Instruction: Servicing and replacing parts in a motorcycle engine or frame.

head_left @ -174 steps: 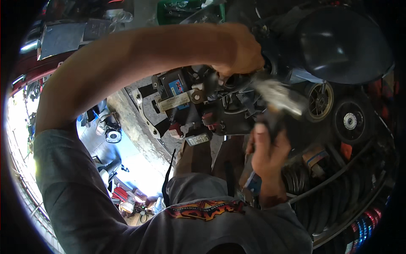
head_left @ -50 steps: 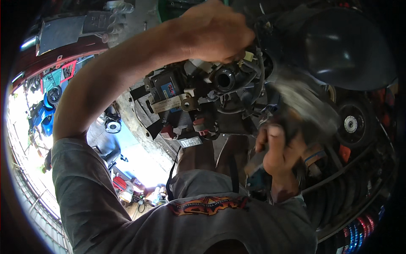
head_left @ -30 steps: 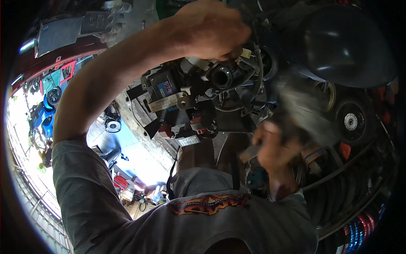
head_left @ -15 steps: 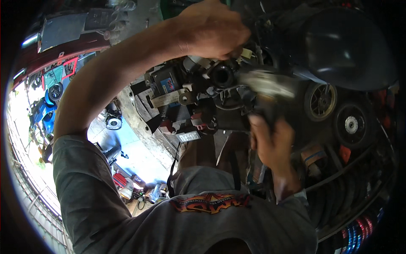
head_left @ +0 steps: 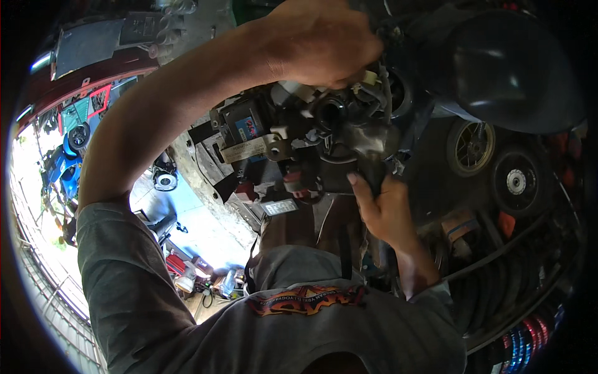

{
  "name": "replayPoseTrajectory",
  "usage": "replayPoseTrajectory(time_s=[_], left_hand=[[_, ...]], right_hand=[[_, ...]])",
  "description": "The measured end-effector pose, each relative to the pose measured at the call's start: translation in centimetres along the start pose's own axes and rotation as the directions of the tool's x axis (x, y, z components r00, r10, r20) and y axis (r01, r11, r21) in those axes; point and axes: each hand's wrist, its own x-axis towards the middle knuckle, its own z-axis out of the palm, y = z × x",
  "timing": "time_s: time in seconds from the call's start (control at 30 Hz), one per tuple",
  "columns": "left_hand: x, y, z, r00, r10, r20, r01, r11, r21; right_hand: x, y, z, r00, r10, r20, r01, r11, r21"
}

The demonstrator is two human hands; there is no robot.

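Left hand (head_left: pixel 324 40) is clamping down on the engine assembly (head_left: pixel 311 137); right hand (head_left: pixel 386 209) is gripping a dark tool (head_left: pixel 374 168) beneath. A slip risks snagging the wires (head_left: pixel 374 87).

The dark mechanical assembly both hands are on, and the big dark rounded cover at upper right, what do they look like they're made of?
Assembly: apparently cast metal, dull grey-black and grimy, with pale connectors that look plastic. Rounded cover: likely glossy dark plastic or painted panel, judging by its smooth highlights.

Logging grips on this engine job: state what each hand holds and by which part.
Left hand grips the top of the dark engine assembly, fingers curled over its upper fittings. Right hand grips a dark tool by its lower end; its kind cannot be told.
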Motion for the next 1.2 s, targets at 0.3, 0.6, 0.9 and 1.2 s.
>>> replayPoseTrajectory(time_s=[0.3,0.6,0.9,1.2], left_hand=[[0.1,0.1,0.2,0.994,0.0,-0.108,-0.003,1.0,-0.028],[0.1,0.1,0.0,0.996,-0.047,-0.072,0.047,0.999,-0.004],[-0.3,-0.4,0.9,0.99,0.031,-0.137,-0.025,0.999,0.045],[-0.1,-0.1,0.7,1.0,-0.007,-0.03,0.009,0.997,0.081]], right_hand=[[0.0,-0.5,0.9,0.788,0.547,0.281,-0.526,0.362,0.77],[0.2,-0.4,0.0,0.853,0.523,0.006,-0.314,0.502,0.806],[0.8,-1.1,0.1,0.745,0.665,0.051,-0.294,0.259,0.92],[0.8,-1.6,-1.2,0.749,0.582,0.317,-0.491,0.167,0.855]])
